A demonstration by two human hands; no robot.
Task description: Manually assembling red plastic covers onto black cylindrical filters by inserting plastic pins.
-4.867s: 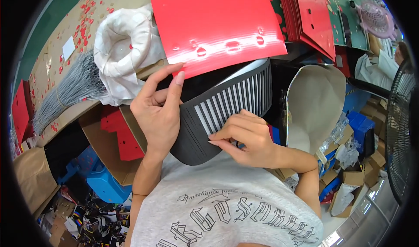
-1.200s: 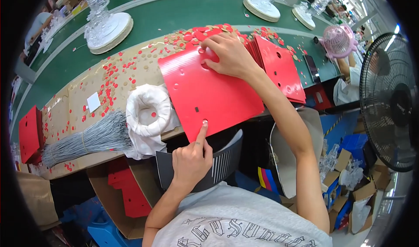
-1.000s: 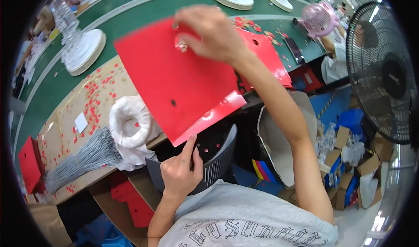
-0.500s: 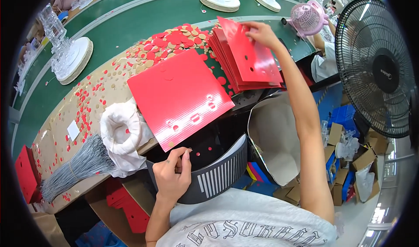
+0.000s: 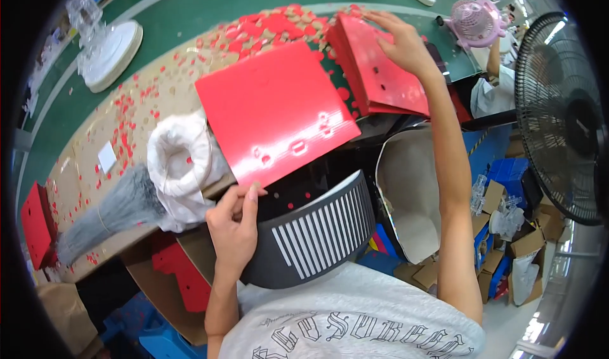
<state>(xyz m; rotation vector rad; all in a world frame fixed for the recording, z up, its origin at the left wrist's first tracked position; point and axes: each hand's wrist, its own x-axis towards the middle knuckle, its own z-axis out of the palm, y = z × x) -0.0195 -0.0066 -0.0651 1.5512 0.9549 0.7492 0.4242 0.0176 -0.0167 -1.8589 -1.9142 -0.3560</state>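
A glossy red sheet [image 5: 273,99] with small cut-outs along its near edge lies in front of me. At its lower left corner my left hand [image 5: 233,224] is closed, thumb and fingers pressed together; what they hold, if anything, is too small to make out. My right hand [image 5: 406,47] rests with fingers stretched out over the far edge of a stack of red sheets [image 5: 380,73] to the right. Two dark holes show in the top sheet of that stack. Heaps of red and tan discs [image 5: 276,29] lie behind both.
Left are a white cloth-lined ring-shaped container [image 5: 181,156], a bundle of grey wires [image 5: 108,213] and red pieces [image 5: 38,226]. A dark slatted bin [image 5: 317,232] and a pale-lined bin [image 5: 409,194] stand close to me. A black fan [image 5: 564,118] is at right.
My right hand has gone from pinching the lifted top sheet to lying spread on the stack, and that sheet has come down. My left fingers remain closed by the sheet's corner. The view shifted.
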